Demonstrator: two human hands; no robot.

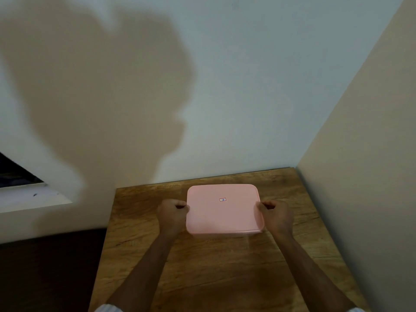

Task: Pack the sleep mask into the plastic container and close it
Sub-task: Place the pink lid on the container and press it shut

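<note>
A pink plastic container sits on the wooden table with its pink lid on top; a small sticker marks the lid's middle. My left hand is curled at the container's left edge, fingers gripping the lid's rim. At the right edge, my right hand grips the rim the same way. The sleep mask is not visible; the inside of the container is hidden by the lid.
The table stands in a corner, with a white wall behind it and a beige wall close on its right. To the left are a dark floor area and a white ledge.
</note>
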